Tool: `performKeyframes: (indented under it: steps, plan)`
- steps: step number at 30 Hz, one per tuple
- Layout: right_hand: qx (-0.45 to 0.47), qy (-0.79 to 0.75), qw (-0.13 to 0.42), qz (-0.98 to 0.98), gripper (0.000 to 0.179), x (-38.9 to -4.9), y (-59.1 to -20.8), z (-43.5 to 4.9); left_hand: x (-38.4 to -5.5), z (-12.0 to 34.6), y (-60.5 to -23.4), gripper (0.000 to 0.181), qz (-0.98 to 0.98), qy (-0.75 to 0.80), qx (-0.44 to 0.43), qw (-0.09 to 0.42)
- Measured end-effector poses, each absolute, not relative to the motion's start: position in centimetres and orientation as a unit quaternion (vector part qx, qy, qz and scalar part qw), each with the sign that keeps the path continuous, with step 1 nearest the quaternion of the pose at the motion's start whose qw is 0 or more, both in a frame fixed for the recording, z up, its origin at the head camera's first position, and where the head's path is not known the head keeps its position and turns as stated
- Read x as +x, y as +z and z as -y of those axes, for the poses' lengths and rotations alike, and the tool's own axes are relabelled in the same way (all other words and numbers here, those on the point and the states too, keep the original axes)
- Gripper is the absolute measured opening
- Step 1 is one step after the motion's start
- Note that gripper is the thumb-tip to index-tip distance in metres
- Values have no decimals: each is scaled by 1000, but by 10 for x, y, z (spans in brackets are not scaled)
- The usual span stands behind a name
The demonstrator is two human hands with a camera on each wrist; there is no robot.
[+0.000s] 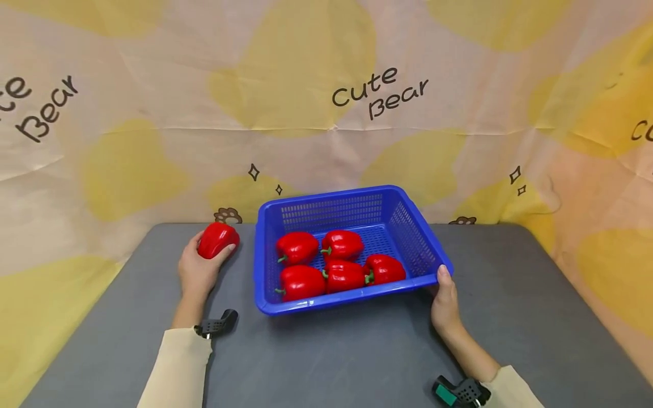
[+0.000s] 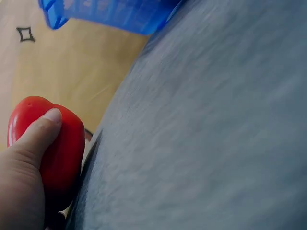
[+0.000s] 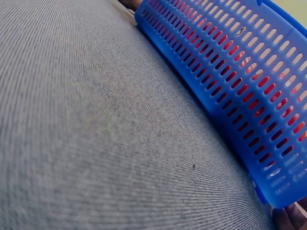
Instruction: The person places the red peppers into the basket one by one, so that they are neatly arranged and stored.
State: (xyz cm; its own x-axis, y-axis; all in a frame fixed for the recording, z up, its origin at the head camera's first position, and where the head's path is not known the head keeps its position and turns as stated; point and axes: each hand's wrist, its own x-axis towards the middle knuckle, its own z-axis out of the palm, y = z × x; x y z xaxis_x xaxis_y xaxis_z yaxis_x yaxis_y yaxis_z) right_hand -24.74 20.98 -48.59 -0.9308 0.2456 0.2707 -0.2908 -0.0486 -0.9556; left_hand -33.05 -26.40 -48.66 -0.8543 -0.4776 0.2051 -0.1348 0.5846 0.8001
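My left hand (image 1: 200, 271) grips a red bell pepper (image 1: 218, 240) on the left side of the table, beside the blue basket (image 1: 316, 304). In the left wrist view, the thumb lies across the glossy red bell pepper (image 2: 64, 153). My right hand (image 1: 446, 303) holds the basket at its near right corner, thumb on the rim. Its other fingers (image 3: 288, 218) show only partly in the right wrist view, low at the basket's corner. Inside the basket lie several red bell peppers (image 1: 343, 275) with green stems, grouped toward its left and near sides.
A grey cloth-like surface covers the table (image 1: 331, 362). Behind it hangs a yellow and pink printed curtain (image 1: 306, 85) with lettering. Black bands with camera mounts (image 1: 216, 324) sit on both wrists.
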Motion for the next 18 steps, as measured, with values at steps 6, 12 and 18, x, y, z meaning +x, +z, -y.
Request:
performKeyframes:
  steps: [6,12,18]
  plan:
    - [13,718,187,671,62,-247,-485,-215,-327,245,-488,84,861,-438,160,202]
    - [14,712,178,679,67,-245,-486,-215,-324,243,-490,83,854,-452,163,202]
    - [13,714,176,677,67,-247,-485,-212,-319,246,-486,85,837,-471,187,206]
